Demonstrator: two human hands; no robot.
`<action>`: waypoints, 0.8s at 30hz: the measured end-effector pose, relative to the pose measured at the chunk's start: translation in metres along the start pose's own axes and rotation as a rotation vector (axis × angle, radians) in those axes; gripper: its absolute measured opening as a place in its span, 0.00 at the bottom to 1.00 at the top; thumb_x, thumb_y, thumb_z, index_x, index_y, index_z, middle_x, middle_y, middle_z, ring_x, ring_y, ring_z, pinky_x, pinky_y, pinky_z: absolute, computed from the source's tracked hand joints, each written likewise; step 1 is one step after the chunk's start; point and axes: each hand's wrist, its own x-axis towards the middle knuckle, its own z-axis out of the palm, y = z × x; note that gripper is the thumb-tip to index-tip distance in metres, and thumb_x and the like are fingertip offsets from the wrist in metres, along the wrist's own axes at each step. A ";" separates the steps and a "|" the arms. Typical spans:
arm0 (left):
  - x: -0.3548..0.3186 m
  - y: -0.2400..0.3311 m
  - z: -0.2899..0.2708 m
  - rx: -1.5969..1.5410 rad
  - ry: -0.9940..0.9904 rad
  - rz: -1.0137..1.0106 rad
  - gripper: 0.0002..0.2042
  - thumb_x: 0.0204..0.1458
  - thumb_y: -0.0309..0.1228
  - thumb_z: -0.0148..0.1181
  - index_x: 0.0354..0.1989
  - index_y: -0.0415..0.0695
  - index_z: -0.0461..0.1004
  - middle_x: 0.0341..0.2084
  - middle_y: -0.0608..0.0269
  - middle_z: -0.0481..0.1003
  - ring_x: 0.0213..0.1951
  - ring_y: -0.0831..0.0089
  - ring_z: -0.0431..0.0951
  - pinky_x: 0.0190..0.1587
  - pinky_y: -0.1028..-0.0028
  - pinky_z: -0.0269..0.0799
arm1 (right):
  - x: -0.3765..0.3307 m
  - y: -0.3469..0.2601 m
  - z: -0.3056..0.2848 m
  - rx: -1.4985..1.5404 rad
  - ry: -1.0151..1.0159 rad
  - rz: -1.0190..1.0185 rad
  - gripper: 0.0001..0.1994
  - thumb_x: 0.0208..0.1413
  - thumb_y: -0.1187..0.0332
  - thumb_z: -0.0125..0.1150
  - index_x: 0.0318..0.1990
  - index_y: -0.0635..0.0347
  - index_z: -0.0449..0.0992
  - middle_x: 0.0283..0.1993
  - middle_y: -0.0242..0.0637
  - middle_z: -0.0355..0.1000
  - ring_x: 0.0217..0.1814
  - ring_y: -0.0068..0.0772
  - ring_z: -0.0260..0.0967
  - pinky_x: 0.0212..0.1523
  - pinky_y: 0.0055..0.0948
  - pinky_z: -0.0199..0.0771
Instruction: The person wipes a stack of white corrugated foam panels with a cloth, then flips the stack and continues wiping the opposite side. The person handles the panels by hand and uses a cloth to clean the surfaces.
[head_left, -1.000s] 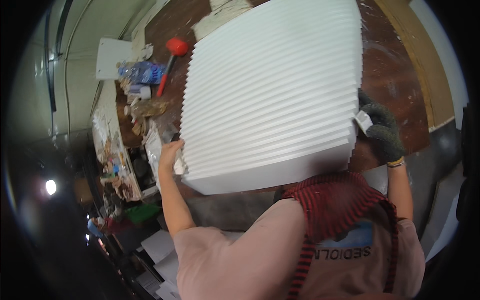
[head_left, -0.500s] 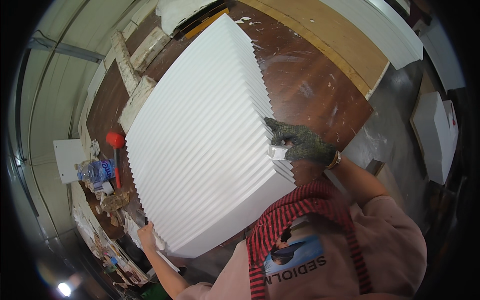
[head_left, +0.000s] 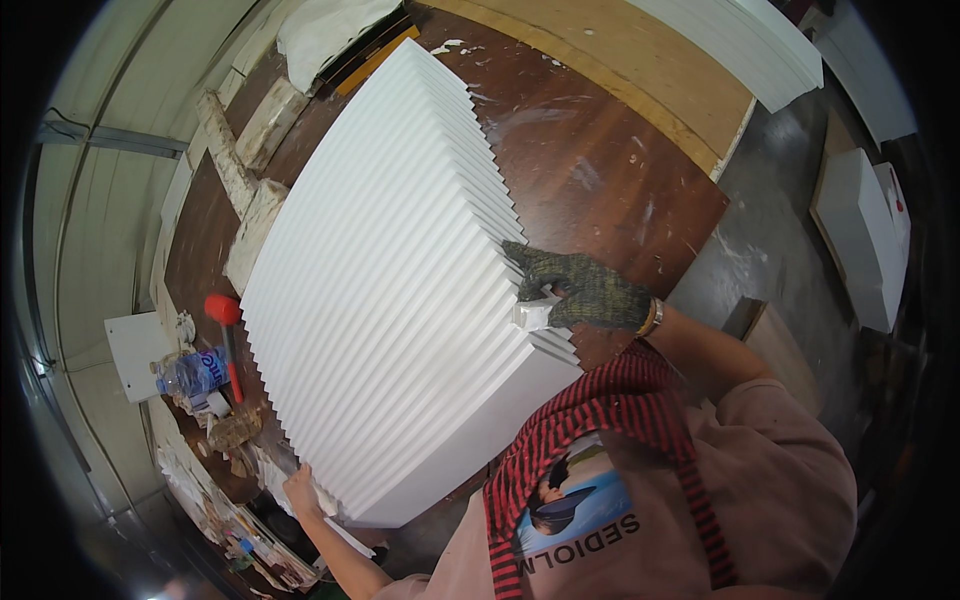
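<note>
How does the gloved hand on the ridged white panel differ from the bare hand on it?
The right hand wears a dark knitted work glove and a wristband; the left hand is bare. The right hand grips the large ridged white foam panel at its saw-toothed right edge, while the left hand holds the panel's lower left corner, near the cluttered end of the brown workbench. Both grip the same panel's rim.

Bare tabletop (head_left: 600,170) right of ribbed panel (head_left: 390,300)
</note>
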 end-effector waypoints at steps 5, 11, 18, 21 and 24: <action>0.007 -0.012 0.002 -0.011 0.084 -0.019 0.20 0.58 0.33 0.68 0.16 0.46 0.67 0.18 0.72 0.64 0.24 0.77 0.59 0.32 0.66 0.61 | 0.000 0.006 0.004 -0.057 0.006 -0.068 0.49 0.40 0.85 0.68 0.75 0.61 0.56 0.75 0.40 0.59 0.68 0.27 0.64 0.67 0.30 0.69; -0.013 0.013 0.002 0.040 0.019 -0.045 0.15 0.56 0.34 0.68 0.24 0.35 0.77 0.21 0.66 0.73 0.25 0.74 0.68 0.31 0.64 0.66 | 0.002 0.003 -0.001 -0.183 0.042 -0.009 0.27 0.40 0.83 0.68 0.53 0.66 0.79 0.74 0.39 0.61 0.67 0.28 0.66 0.67 0.31 0.69; -0.134 0.136 0.047 0.170 0.425 0.393 0.07 0.54 0.25 0.64 0.36 0.33 0.82 0.28 0.54 0.82 0.30 0.63 0.79 0.36 0.68 0.74 | -0.006 0.000 -0.036 0.240 0.323 0.082 0.26 0.45 0.82 0.69 0.55 0.64 0.75 0.53 0.35 0.75 0.55 0.27 0.73 0.55 0.27 0.78; -0.202 0.174 0.124 0.077 0.247 0.791 0.08 0.52 0.21 0.63 0.39 0.36 0.82 0.38 0.55 0.81 0.37 0.64 0.80 0.41 0.67 0.74 | 0.002 0.008 -0.038 0.120 0.384 -0.011 0.23 0.48 0.80 0.69 0.55 0.63 0.75 0.51 0.35 0.75 0.54 0.28 0.73 0.55 0.28 0.77; -0.243 0.192 0.198 0.161 0.132 0.928 0.10 0.47 0.22 0.66 0.39 0.41 0.82 0.40 0.56 0.80 0.42 0.60 0.78 0.48 0.63 0.72 | 0.010 0.014 -0.038 -0.036 0.432 -0.132 0.23 0.49 0.78 0.69 0.55 0.64 0.75 0.50 0.36 0.75 0.54 0.30 0.73 0.55 0.29 0.77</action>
